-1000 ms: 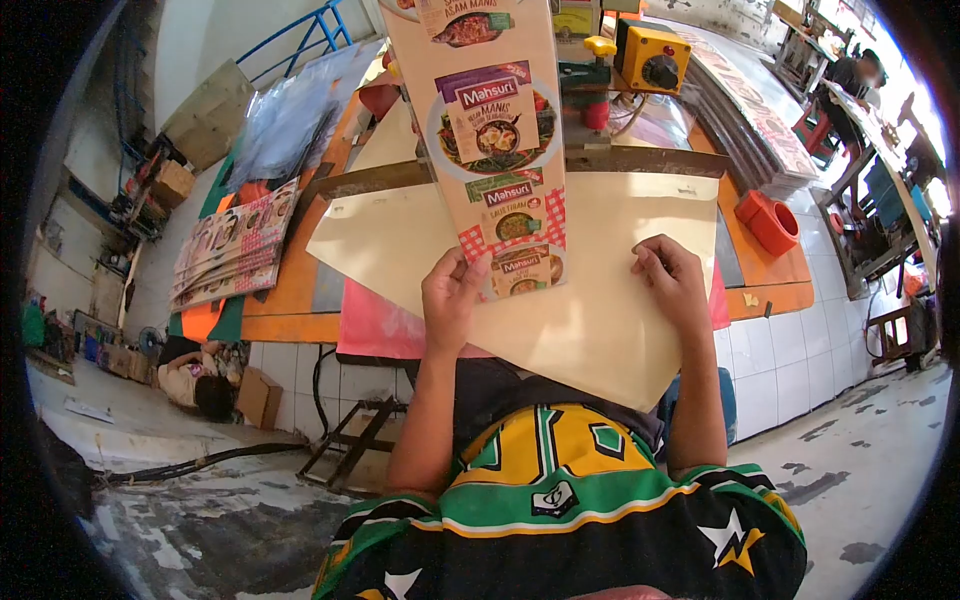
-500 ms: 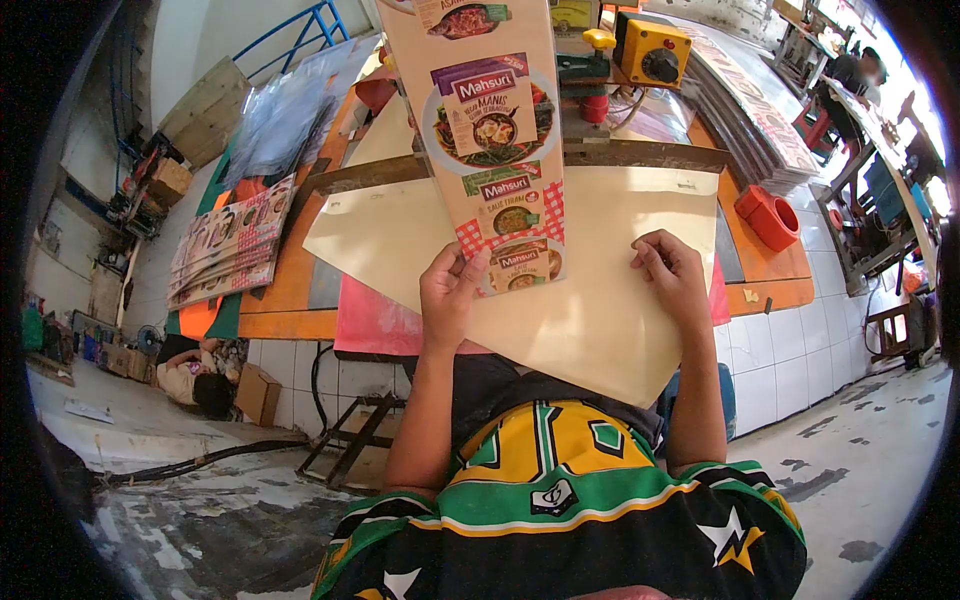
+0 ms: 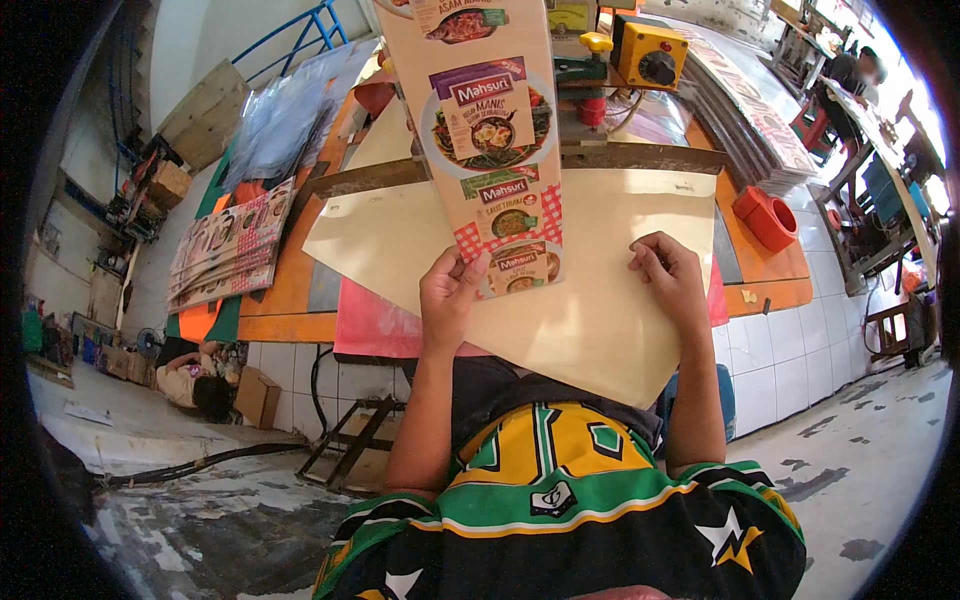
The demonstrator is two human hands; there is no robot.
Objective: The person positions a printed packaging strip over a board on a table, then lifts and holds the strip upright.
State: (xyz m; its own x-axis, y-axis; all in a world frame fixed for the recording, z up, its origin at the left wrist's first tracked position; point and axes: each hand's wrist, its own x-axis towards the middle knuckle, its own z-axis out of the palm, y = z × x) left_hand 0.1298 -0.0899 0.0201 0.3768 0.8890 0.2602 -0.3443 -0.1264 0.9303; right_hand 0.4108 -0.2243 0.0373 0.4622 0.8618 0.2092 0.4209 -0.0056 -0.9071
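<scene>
My left hand pinches the lower left corner of a long printed card strip, which shows several "Mahsuri" food pictures and a red checked pattern. The strip stands up from the table and runs out of view at the top. My right hand is over the right part of a large cream sheet, its fingers curled in and nothing visible in them. Beneath the strip and both hands, the cream sheet lies with its lower corner hanging toward my lap. A metal bar crosses its far edge.
Printed sheets are stacked at the left, below clear plastic sheets. A yellow control box with a black knob stands behind the bar. At right are a red tape dispenser-like object and tall stacks. Two people sit farther off.
Almost nothing differs. The strip has shifted very slightly to the left at its upper part, still in my left hand; my right hand stays nearly in place.
</scene>
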